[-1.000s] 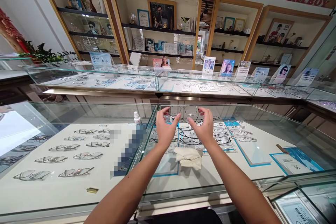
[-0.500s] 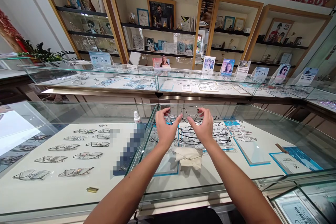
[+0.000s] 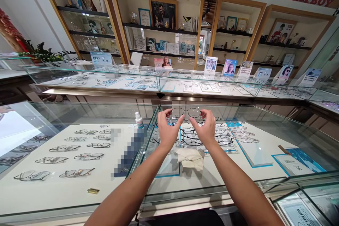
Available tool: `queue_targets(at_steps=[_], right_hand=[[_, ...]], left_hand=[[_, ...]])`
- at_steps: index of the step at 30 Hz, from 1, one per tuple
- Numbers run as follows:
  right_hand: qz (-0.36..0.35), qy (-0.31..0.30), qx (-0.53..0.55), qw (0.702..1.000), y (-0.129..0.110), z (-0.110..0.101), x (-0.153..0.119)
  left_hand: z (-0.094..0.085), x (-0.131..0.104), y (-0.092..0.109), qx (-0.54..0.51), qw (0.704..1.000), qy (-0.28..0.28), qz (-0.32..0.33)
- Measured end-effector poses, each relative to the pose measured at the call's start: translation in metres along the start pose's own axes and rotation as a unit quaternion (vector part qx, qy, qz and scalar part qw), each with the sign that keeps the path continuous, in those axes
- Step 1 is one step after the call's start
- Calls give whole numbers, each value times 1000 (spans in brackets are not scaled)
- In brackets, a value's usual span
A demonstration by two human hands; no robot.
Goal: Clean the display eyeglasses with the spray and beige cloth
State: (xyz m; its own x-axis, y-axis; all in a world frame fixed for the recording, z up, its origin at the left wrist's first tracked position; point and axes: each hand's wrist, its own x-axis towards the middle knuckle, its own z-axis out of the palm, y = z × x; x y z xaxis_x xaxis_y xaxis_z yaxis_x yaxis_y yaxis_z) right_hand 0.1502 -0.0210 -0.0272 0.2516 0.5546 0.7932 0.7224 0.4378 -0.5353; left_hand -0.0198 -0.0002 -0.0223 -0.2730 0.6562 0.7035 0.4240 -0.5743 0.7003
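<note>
A pair of thin-framed eyeglasses (image 3: 185, 110) is held up between my two hands, its clear lenses facing me. My left hand (image 3: 168, 129) is closed on the left side of the frame, thumb pointing inward below the lens. On the opposite side, my right hand (image 3: 204, 127) grips the frame the same way. Fingers partly hide the temples. Below my hands, a crumpled beige cloth (image 3: 190, 159) lies on the glass counter. Several dark-framed eyeglasses (image 3: 190, 132) show in rows beneath and between my wrists.
The glass display case (image 3: 156, 144) spans the foreground, with more eyeglasses (image 3: 54, 160) at left. A small white bottle (image 3: 138, 119) stands left of my hands. A gold-coloured piece (image 3: 93, 191) lies near the front edge. Another display counter (image 3: 148, 94) runs behind, before wooden shelves (image 3: 162, 25).
The eyeglasses and both hands stay almost in place. Only a very slight shift of the frame and view shows.
</note>
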Motion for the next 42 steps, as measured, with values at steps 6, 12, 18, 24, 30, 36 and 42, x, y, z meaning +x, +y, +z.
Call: queue_targets(at_steps=[6,12,18,24,30,36,42], right_hand=[[-16,18,2,1000,-1,0,0],[-17,-3,6,1000,1,1,0],[-11,-12,5,1000,2,1,-1],[-9,-20,4,1000,2,1,-1],[-2,-29,7,1000,3,2,-1],[3,-42,12,999,5,4,-2],[-2,-19,12,1000,4,3,-2]], left_hand=[[0,-1,1,-6,1000,1,18],[-1,-2,3,15,995,33,92],[-1,-3,1,40,993,43,102],[-1,-3,4,36,995,45,87],[-1,-3,5,35,993,52,96],[-2,-3,5,53,990,60,115],[-1,-3,4,34,994,48,93]])
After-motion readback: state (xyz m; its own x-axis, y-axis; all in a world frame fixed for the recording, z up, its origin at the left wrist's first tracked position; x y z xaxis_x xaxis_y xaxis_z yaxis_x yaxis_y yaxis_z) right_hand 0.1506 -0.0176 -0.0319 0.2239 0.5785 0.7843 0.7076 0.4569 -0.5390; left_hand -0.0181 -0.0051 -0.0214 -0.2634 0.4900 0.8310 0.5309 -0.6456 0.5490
